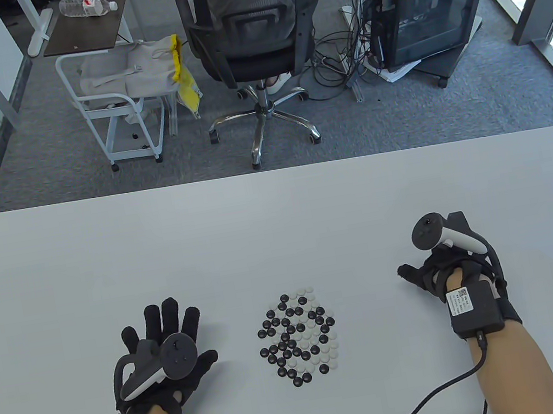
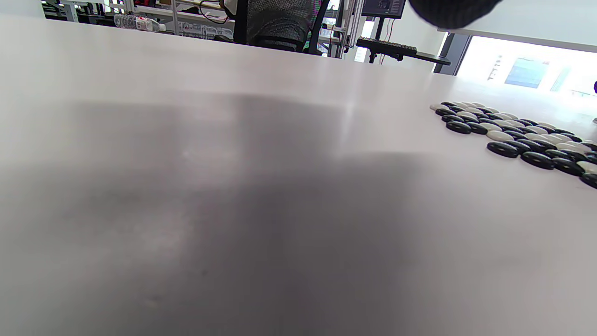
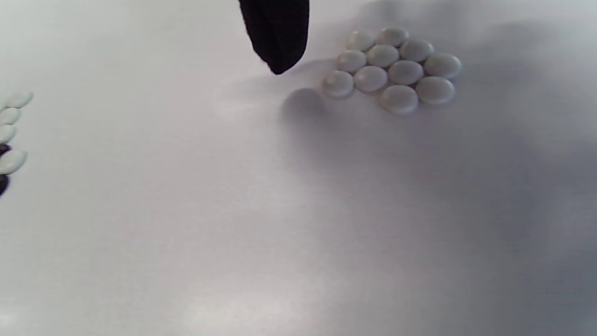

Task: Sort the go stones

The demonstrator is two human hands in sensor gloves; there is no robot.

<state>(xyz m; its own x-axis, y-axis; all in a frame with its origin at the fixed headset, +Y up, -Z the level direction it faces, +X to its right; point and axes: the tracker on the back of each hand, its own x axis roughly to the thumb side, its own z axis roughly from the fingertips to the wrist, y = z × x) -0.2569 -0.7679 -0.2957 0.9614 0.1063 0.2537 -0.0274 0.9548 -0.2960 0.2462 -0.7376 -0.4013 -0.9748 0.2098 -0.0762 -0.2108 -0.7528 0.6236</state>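
A mixed heap of black and white Go stones (image 1: pixel 298 338) lies on the white table (image 1: pixel 278 217) between my hands; it also shows at the right of the left wrist view (image 2: pixel 517 133). My left hand (image 1: pixel 168 336) lies flat on the table left of the heap, fingers spread and holding nothing. My right hand (image 1: pixel 435 270) hovers to the right of the heap, thumb pointing left, its other fingers hidden under the tracker. In the right wrist view a separate cluster of white stones (image 3: pixel 392 70) lies just beyond one gloved fingertip (image 3: pixel 277 32), which touches no stone.
A cable (image 1: pixel 435 397) trails from my right wrist across the table's near edge. Beyond the far edge stand an office chair (image 1: pixel 253 36), a white cart (image 1: pixel 121 100) and a computer case (image 1: pixel 428 7).
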